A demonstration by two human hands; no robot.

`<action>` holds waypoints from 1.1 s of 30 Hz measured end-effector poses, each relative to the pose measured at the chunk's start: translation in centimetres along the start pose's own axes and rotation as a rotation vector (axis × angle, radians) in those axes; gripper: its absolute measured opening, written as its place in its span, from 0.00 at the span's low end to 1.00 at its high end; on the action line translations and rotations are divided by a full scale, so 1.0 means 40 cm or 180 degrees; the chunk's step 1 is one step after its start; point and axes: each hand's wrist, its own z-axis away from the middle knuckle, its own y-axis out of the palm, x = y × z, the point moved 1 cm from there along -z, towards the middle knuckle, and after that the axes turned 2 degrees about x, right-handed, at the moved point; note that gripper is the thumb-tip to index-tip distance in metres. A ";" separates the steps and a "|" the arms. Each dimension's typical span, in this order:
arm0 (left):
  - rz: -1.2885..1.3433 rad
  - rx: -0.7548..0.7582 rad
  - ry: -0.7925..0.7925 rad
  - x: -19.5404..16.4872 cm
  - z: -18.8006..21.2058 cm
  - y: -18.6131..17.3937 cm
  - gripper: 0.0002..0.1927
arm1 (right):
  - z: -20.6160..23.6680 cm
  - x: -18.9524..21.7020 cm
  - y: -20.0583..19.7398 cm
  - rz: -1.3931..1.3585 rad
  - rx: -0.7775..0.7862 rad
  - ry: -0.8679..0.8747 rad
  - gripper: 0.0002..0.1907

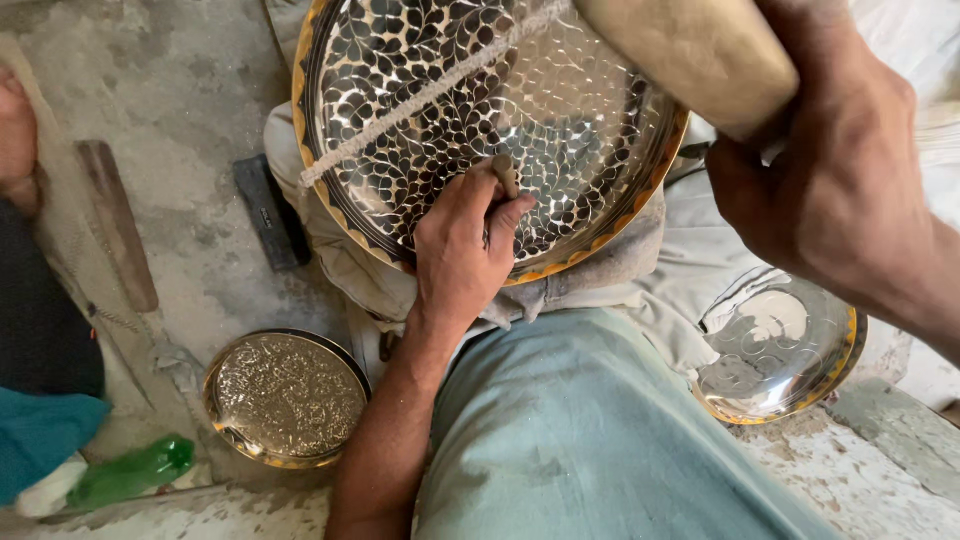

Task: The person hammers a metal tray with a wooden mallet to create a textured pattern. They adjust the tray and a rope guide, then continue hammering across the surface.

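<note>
A large round metal tray (560, 110) with a dark leaf pattern and a golden rim rests on cloth over my lap. My left hand (462, 250) lies on its lower edge, fingers closed around a small metal punch (505, 175) that stands upright on the tray's surface. My right hand (835, 190) is raised at the upper right, gripping a thick wooden mallet (700, 50) held above the tray. A pale cord (420, 100) runs diagonally across the tray.
A small engraved brass plate (285, 398) lies on the ground at lower left, another shiny plate (780, 350) at right. A green bottle (130, 472), a dark block (270, 212) and a wooden stick (118, 225) lie left. Another person's foot (15, 135) shows at far left.
</note>
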 end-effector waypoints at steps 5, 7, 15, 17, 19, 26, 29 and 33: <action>-0.0041 0.0005 -0.0056 -0.001 0.002 -0.001 0.13 | -0.007 0.014 -0.011 -0.0117 0.0071 0.0081 0.30; -0.0006 0.0014 -0.0059 -0.001 0.003 -0.001 0.14 | -0.008 0.014 -0.002 -0.0177 0.0111 0.0125 0.26; -0.0097 0.0074 -0.0209 0.000 0.009 0.000 0.12 | 0.007 -0.019 0.024 0.0123 0.0066 -0.0446 0.28; -0.0062 0.0042 -0.0131 -0.003 0.011 -0.004 0.14 | 0.010 -0.021 0.024 -0.0155 -0.0047 -0.0636 0.27; -0.0022 0.0015 -0.0093 -0.006 0.011 -0.007 0.16 | 0.009 -0.021 0.024 -0.0498 -0.0049 -0.0482 0.26; -0.0037 0.0065 -0.0130 -0.013 0.005 -0.015 0.15 | -0.006 -0.002 0.023 -0.0512 0.0326 0.0455 0.29; -0.0031 0.0067 -0.0123 -0.014 0.004 -0.018 0.15 | -0.007 0.001 0.023 0.0133 0.0159 0.0022 0.31; -0.0025 0.0158 -0.0322 -0.012 0.008 -0.019 0.16 | 0.004 -0.023 0.037 -0.0703 0.0396 0.0515 0.32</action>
